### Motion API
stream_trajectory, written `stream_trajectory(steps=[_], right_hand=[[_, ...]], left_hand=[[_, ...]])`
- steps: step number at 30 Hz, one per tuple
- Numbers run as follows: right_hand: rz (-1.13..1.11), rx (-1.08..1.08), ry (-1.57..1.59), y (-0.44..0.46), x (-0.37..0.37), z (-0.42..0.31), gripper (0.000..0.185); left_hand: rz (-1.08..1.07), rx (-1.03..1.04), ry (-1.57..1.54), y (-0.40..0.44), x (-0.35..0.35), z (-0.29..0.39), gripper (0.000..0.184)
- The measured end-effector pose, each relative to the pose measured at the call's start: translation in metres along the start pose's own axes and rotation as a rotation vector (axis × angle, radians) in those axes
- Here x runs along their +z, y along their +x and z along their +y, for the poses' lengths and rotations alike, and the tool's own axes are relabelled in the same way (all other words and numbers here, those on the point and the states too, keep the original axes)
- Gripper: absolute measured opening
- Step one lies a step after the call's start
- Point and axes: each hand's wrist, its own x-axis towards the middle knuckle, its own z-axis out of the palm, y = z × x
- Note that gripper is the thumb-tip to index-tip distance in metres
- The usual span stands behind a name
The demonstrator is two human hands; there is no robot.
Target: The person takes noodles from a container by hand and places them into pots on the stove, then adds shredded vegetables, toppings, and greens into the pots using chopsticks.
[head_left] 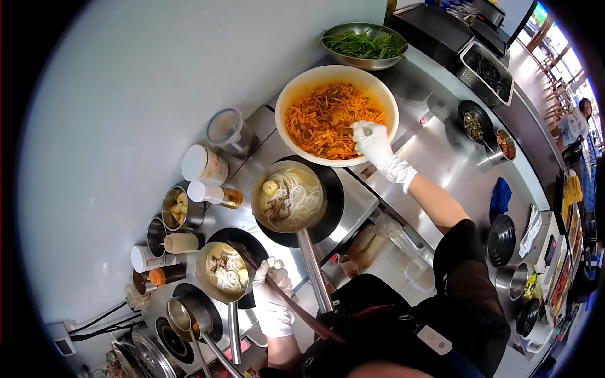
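Note:
My right hand (373,143), in a white glove, reaches over the rim of a large white bowl (296,80); its bent fingers are at the orange shredded vegetables (324,120), and what they grip is too small to make out. My left hand (272,293), also gloved, is closed around a long brown stick-like utensil (296,310) beside the smaller pan. That pan (224,272) holds noodles in broth with dark shreds and a yellow piece. Between the bowl and my left hand, a larger pan (290,195) of noodles in pale broth sits on a black burner.
A metal bowl of green leaves (365,45) stands behind the white bowl. Jars (205,165) and bottles (183,243) line the wall. A small pot with a ladle (189,313) is at lower left. Pan handles point toward me. A person (573,126) is far right.

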Motion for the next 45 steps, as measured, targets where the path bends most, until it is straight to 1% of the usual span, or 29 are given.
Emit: stream_trajectory(steps=[1, 2, 4, 5, 6, 8, 9, 12, 13, 16, 19, 21, 23, 26, 27, 30, 32, 33, 34, 36, 37, 38, 40, 42, 44, 45], right_hand=[[0.109, 0.160, 0.176, 0.001, 0.000, -0.008, 0.022], [0.145, 0.231, 0.279, 0.011, -0.007, 0.000, 0.021], [0.212, 0.286, 0.376, 0.025, -0.022, -0.003, 0.021], [0.263, 0.352, 0.360, 0.038, -0.026, 0.005, 0.023], [0.278, 0.393, 0.415, 0.043, -0.031, 0.007, 0.025], [0.322, 0.421, 0.457, 0.050, -0.039, 0.010, 0.026], [0.337, 0.424, 0.472, 0.052, -0.041, 0.011, 0.027], [0.304, 0.388, 0.389, 0.049, -0.043, 0.006, 0.027], [0.307, 0.370, 0.324, 0.048, -0.043, 0.003, 0.026], [0.286, 0.279, 0.287, 0.039, -0.047, -0.011, 0.025], [0.262, 0.228, 0.269, 0.032, -0.055, -0.034, 0.025], [0.231, 0.173, 0.291, 0.021, -0.060, -0.057, 0.025], [0.187, 0.118, 0.276, 0.007, -0.064, -0.077, 0.025], [0.113, 0.096, 0.256, -0.020, -0.061, -0.107, 0.026], [0.056, 0.122, 0.254, -0.033, -0.058, -0.119, 0.026], [-0.055, 0.150, 0.227, -0.077, -0.037, -0.119, 0.024], [-0.254, 0.039, 0.222, -0.111, -0.017, -0.089, 0.021], [-0.333, -0.480, -0.046, -0.121, -0.006, -0.070, 0.021], [-0.393, -1.004, -0.319, -0.129, 0.003, -0.056, 0.022], [-0.819, -1.011, -0.793, -0.150, 0.010, -0.048, 0.028], [-0.762, -1.069, -0.762, -0.147, 0.013, -0.037, 0.031], [-0.680, -1.090, -0.761, -0.141, 0.009, -0.049, 0.028], [-0.578, -0.613, -0.391, -0.123, -0.001, -0.047, 0.025], [-0.207, -0.784, -0.296, -0.086, -0.002, -0.060, 0.021], [-0.023, -0.603, -0.287, -0.040, -0.001, -0.053, 0.019], [0.035, -0.643, -0.400, -0.015, 0.000, -0.043, 0.018]], left_hand=[[-0.015, -0.003, -0.011, 0.000, -0.004, 0.001, 0.018], [-0.019, 0.001, -0.012, 0.001, -0.010, 0.002, 0.018], [-0.030, 0.012, -0.010, 0.004, -0.017, 0.004, 0.018], [-0.003, 0.016, -0.006, 0.002, -0.015, 0.005, 0.016], [0.023, 0.020, -0.003, 0.000, -0.010, 0.005, 0.014], [0.040, 0.026, 0.006, -0.002, -0.009, 0.005, 0.013], [0.031, 0.027, 0.014, -0.002, -0.010, 0.006, 0.013], [0.011, 0.014, 0.018, -0.004, -0.008, 0.006, 0.014], [0.004, 0.009, 0.016, -0.005, -0.007, 0.006, 0.014], [-0.056, -0.011, -0.011, -0.002, -0.007, 0.006, 0.013], [-0.025, -0.008, -0.010, -0.005, 0.001, 0.006, 0.012], [-0.060, -0.014, -0.007, -0.001, -0.003, 0.007, 0.012], [-0.066, -0.017, 0.001, -0.001, -0.005, 0.007, 0.013], [-0.061, -0.020, 0.017, -0.001, -0.006, 0.008, 0.016], [-0.045, -0.001, 0.021, -0.002, -0.005, 0.007, 0.016], [-0.030, 0.027, 0.032, -0.003, -0.002, 0.004, 0.016], [0.025, 0.031, 0.016, -0.004, 0.001, 0.003, 0.016], [-0.003, 0.010, -0.009, -0.003, -0.002, 0.003, 0.015], [0.021, 0.010, -0.012, -0.004, 0.001, 0.003, 0.015], [-0.004, -0.008, -0.035, -0.004, -0.001, 0.003, 0.015], [0.000, -0.012, -0.029, -0.004, -0.001, 0.003, 0.015], [0.002, -0.015, -0.024, -0.004, 0.000, 0.003, 0.015], [0.007, -0.007, -0.028, -0.005, 0.000, 0.003, 0.015], [-0.005, 0.003, -0.034, -0.004, 0.001, 0.002, 0.015], [0.000, 0.009, -0.027, -0.004, 0.007, 0.002, 0.016], [-0.012, 0.017, -0.002, -0.005, 0.008, 0.002, 0.016]])
